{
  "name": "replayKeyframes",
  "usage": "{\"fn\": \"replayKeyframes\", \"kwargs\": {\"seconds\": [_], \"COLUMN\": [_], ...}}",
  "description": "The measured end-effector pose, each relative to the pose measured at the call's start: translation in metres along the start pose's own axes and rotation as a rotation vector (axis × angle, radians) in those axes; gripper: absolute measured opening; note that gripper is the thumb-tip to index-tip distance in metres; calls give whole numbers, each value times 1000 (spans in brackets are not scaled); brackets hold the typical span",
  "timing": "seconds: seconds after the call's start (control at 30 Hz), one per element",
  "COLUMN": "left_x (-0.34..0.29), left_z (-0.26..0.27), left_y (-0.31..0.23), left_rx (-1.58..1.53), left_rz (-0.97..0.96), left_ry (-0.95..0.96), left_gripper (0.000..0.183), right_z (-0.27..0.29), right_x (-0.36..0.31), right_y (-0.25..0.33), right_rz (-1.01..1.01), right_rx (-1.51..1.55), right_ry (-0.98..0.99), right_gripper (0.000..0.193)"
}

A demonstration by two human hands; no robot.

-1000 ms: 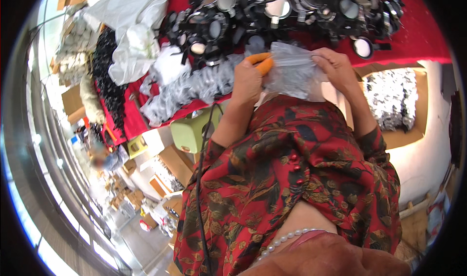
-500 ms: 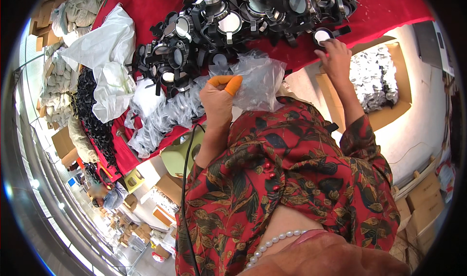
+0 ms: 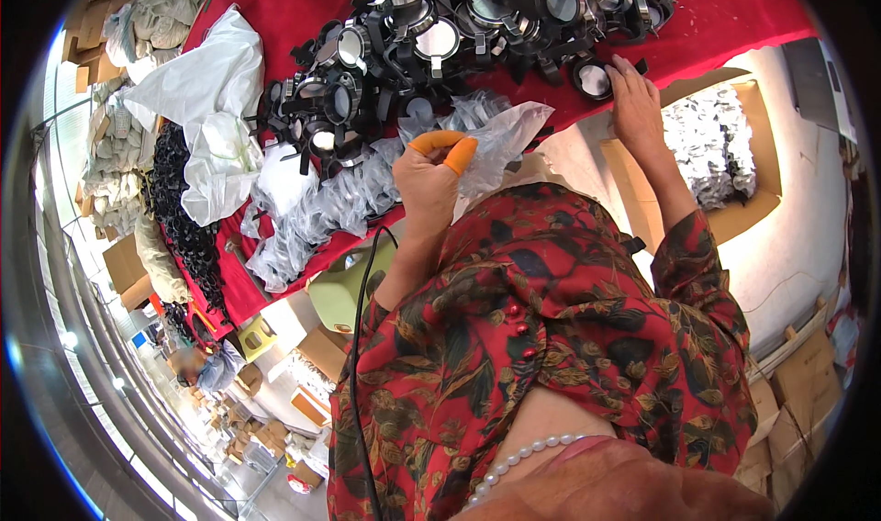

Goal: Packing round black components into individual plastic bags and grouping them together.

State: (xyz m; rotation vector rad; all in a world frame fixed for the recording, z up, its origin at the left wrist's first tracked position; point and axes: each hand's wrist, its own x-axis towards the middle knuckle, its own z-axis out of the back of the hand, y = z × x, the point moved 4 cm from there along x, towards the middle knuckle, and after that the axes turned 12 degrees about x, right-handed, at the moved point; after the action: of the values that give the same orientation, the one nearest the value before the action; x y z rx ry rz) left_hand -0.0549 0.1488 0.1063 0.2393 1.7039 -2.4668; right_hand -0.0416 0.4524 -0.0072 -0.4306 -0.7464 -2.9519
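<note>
My left hand (image 3: pixel 427 179), with orange finger cots on thumb and forefinger, is closed in a pinch on a clear plastic bag (image 3: pixel 510 137) in front of my body. The bag hangs off to the right of the fingers. At the table's front edge, my right hand (image 3: pixel 635 108) has its fingers against the right side of a round black-rimmed piece (image 3: pixel 592 80) with a shiny silver face; the thumb is hidden. Beyond both hands lies a large heap of similar round silver-and-black pieces (image 3: pixel 436 39) with black straps.
More clear bags (image 3: pixel 317 211) lie along the red-covered table's (image 3: pixel 725 11) front edge. A white plastic sack (image 3: pixel 206 85) and dark straps (image 3: pixel 179 213) are at left. At right stands an open carton (image 3: pixel 766 145) of wrapped pieces. A green stool (image 3: pixel 335 296) is below the table.
The round piece has shifted slightly left and towards me, with my right fingers now along its right side. My left hand has moved a little right, and the bag has folded narrower.
</note>
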Motion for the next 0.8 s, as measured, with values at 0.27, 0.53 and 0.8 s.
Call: {"fn": "replayKeyframes", "kwargs": {"seconds": [0.27,0.53,0.8], "left_x": [-3,-7,-12], "left_z": [-10,-12,-39], "left_y": [-2,0,-14], "left_rx": [-35,-67,-276], "left_rz": [25,-24,28], "left_ry": [31,-74,481], "left_gripper": [15,13,17], "right_z": [0,71,43], "right_x": [16,-20,-7], "right_y": [-31,82,137], "right_rz": [14,-438,-523], "right_rx": [-167,1026,1934], "right_ry": [57,274,483], "right_gripper": [24,33,45]}}
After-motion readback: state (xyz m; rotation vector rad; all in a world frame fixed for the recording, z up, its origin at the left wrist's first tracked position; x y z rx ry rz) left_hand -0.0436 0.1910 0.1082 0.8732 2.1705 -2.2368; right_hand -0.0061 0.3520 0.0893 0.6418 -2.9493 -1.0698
